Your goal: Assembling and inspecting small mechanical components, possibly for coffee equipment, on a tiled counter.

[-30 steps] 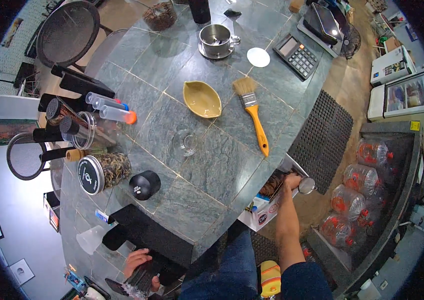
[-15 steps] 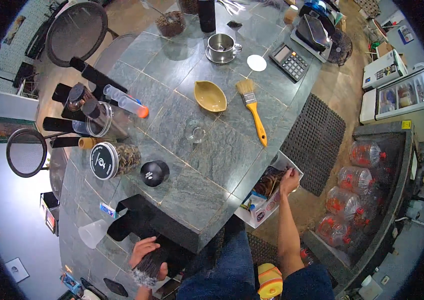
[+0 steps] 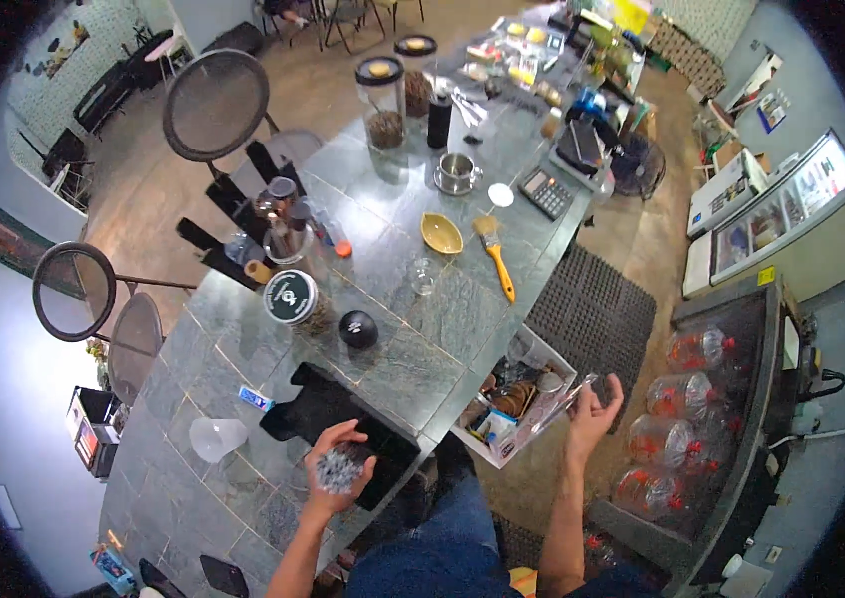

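My left hand point(image 3: 340, 453) is closed round a dark cylindrical thing with a speckled grey-white, glassy-looking top point(image 3: 339, 472); its kind I cannot make out. Beneath that hand, at the table's near edge, lies a black bent sheet-like piece point(image 3: 382, 439). To the right, my right hand point(image 3: 592, 414) is raised beside an open white drawer-like box point(image 3: 491, 455), pinching a small clear thing point(image 3: 597, 383) in its fingers. Inside the box are a brown coiled item point(image 3: 512, 399), packets and small containers.
The grey tiled table point(image 3: 412, 369) bears a black round-topped object point(image 3: 358, 329), a lidded jar point(image 3: 291, 297), a yellow-handled brush point(image 3: 502, 274), a yellow bowl point(image 3: 441, 234), a metal cup point(image 3: 456, 171), a calculator point(image 3: 546, 192) and a frosted cup point(image 3: 219, 439). Large bottles point(image 3: 664, 439) stand at right.
My right hand has come out of the white box and moved right, bringing the small clear thing. My left hand has lifted the dark cylinder and moved right. The view has tilted up.
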`<state>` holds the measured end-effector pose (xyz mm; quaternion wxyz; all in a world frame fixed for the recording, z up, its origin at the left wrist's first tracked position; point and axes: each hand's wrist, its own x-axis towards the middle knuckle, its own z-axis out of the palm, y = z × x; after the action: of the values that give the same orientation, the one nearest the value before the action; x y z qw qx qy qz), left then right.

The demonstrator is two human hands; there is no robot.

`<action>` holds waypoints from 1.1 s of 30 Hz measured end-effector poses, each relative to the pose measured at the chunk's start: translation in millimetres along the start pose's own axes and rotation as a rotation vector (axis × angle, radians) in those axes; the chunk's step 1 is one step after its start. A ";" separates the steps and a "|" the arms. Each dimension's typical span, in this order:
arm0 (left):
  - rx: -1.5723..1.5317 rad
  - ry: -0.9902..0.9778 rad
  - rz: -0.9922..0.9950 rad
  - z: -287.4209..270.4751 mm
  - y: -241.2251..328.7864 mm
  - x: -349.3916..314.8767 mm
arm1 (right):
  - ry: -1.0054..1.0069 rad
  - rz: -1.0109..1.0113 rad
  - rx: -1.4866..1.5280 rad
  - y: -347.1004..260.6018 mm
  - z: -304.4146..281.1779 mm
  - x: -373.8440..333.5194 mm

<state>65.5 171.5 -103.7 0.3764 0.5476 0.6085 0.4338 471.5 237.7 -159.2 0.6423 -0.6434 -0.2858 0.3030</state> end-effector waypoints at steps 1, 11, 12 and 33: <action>0.006 0.014 0.039 -1.7 -3.7 -2.4 | -0.074 0.039 0.135 -22.3 11.0 -16.5; -0.045 -0.014 0.098 -9.2 -6.5 -4.3 | -0.737 0.488 0.149 -83.0 79.2 -183.5; -0.047 -0.005 0.106 -9.4 -10.8 -3.3 | -0.775 0.252 -0.001 -71.2 88.1 -192.9; -0.373 -0.138 0.238 -25.5 -11.2 -10.8 | -0.751 -0.669 -0.377 -53.7 138.0 -249.8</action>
<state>39.2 157.6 -105.7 0.4580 0.5650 0.4217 0.5415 205.2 139.4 -98.6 0.4306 -0.4686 -0.7349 0.2344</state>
